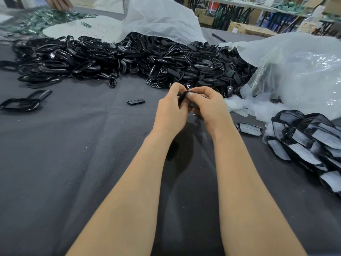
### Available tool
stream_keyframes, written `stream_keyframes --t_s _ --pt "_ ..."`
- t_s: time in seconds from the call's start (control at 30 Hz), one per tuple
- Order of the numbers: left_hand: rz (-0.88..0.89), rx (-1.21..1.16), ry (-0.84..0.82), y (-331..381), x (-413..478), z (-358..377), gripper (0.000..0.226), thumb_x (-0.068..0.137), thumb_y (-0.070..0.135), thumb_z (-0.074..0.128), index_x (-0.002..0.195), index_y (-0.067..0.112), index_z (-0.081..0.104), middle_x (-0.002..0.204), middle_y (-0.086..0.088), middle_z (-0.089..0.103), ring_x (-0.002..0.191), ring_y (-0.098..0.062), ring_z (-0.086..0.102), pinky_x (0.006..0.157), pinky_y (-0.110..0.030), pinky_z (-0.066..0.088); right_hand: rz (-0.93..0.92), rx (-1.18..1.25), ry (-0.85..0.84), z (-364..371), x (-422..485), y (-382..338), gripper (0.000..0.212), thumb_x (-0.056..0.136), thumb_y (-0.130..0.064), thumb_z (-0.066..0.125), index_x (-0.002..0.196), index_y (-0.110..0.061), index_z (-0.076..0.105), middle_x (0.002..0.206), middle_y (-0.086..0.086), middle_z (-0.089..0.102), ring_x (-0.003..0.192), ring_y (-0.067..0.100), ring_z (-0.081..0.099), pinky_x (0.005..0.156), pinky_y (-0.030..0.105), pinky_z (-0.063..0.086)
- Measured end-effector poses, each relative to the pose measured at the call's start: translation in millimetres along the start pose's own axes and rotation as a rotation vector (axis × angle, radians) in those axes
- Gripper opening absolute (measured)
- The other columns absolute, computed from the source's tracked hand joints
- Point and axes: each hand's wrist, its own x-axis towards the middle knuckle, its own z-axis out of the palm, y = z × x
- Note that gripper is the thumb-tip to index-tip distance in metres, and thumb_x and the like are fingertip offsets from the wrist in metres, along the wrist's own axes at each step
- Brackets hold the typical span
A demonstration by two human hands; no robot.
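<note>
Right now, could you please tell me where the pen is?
Head view: the pen lies on the grey cloth at the far right, between the white sack and the clear plastic bag, beyond the black pile.

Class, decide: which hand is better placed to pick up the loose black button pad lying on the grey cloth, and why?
Probably the left. The button pad lies just left of the left hand; the right hand sits beyond it and would have to cross. Both grip a black part now.
</note>
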Motion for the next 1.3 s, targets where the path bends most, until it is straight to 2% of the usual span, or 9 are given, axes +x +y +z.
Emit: stream_keyframes --t_s 0.13,0.27,0.43,0.6,0.73,0.83,0.93,1.07,1.3 --pt "-0.099 -0.133 0.038 0.3 1.8 0.9 0.023 0.098 0.014 0.051 0.086 0.032 0.042 0.082 -0.003 0.070 0.072 -0.011 0.067 0.067 -0.022 0.053 0.037 0.150 0.007 1.7 0.7 0.8 0.011 0.088 -0.003 0.062 0.095 -0.013 0.062 0.090 0.007 0.065 0.074 0.013 0.064 0.058 0.019 0.051" --pt "-0.187 -0.312 0.108 0.9 4.2 -2.1 0.016 0.097 0.008 0.051 0.098 0.023 0.045 0.091 -0.009 0.069 0.058 0.004 0.063 0.064 -0.015 0.054 0.050 0.131 0.072 1.6 4.5 3.3 0.010 0.092 -0.009 0.059 0.101 -0.009 0.062 0.093 0.008 0.066 0.079 0.017 0.065 0.063 0.020 0.052" --pt "-0.172 -0.230 0.095 2.2 3.6 -0.9 0.026 0.096 0.011 0.052 0.088 0.034 0.045 0.087 -0.005 0.070 0.066 -0.004 0.064 0.073 -0.027 0.057 0.010 0.121 0.082 0.2 4.0 4.9 0.012 0.091 -0.006 0.060 0.084 -0.015 0.065 0.082 0.004 0.068 0.074 0.014 0.066 0.064 0.021 0.053" --pt "-0.126 -0.172 0.122 1.6 3.5 -2.2 0.011 0.092 0.019 0.058 0.095 0.030 0.059 0.083 0.012 0.065 0.076 -0.002 0.060 0.071 -0.018 0.051 -0.019 0.092 0.037 -0.4 2.5 3.4 0.017 0.090 -0.004 0.060 0.082 -0.019 0.065 0.078 -0.002 0.067 0.071 0.007 0.063 0.060 0.015 0.050" --pt "-0.203 -0.288 0.113 3.2 4.6 -2.8 0.015 0.093 0.015 0.058 0.089 0.028 0.062 0.089 0.004 0.067 0.092 -0.016 0.065 0.089 -0.039 0.055 -0.060 0.039 -0.013 2.1 -0.1 2.6 0.020 0.089 -0.002 0.060 0.080 -0.020 0.065 0.076 0.000 0.067 0.073 0.013 0.063 0.068 0.025 0.054" --pt "-0.233 -0.333 0.121 2.6 5.7 -3.6 0.019 0.093 0.008 0.057 0.085 0.025 0.060 0.084 0.002 0.068 0.079 -0.010 0.065 0.079 -0.027 0.056 -0.042 0.028 -0.027 3.7 -0.7 3.4 0.015 0.089 -0.003 0.060 0.085 -0.016 0.067 0.079 0.004 0.068 0.075 0.016 0.063 0.071 0.028 0.053" --pt "-0.281 -0.432 0.117 3.8 5.5 -4.2 0.019 0.093 0.005 0.057 0.085 0.022 0.061 0.083 -0.002 0.069 0.079 -0.011 0.065 0.072 -0.020 0.055 -0.022 -0.005 -0.020 3.0 0.1 3.4 0.012 0.092 -0.007 0.059 0.097 -0.012 0.068 0.081 0.005 0.068 0.073 0.011 0.063 0.066 0.023 0.052" --pt "-0.306 -0.487 0.114 5.0 5.5 -4.1 0.019 0.094 0.005 0.054 0.091 0.021 0.064 0.088 -0.002 0.070 0.084 -0.014 0.067 0.068 -0.016 0.055 -0.003 0.005 0.024 2.7 -0.6 1.7 0.015 0.095 -0.008 0.054 0.094 -0.016 0.067 0.070 -0.006 0.063 0.048 -0.007 0.054 0.048 0.010 0.042" --pt "-0.315 -0.490 0.106 4.5 7.4 -2.6 0.023 0.098 0.004 0.047 0.099 0.017 0.066 0.096 -0.003 0.068 0.093 -0.016 0.066 0.069 -0.015 0.055 0.066 0.055 0.055 2.5 2.5 4.1 0.021 0.094 -0.010 0.055 0.084 -0.024 0.066 0.068 -0.009 0.062 0.045 -0.005 0.050 0.046 0.012 0.040"
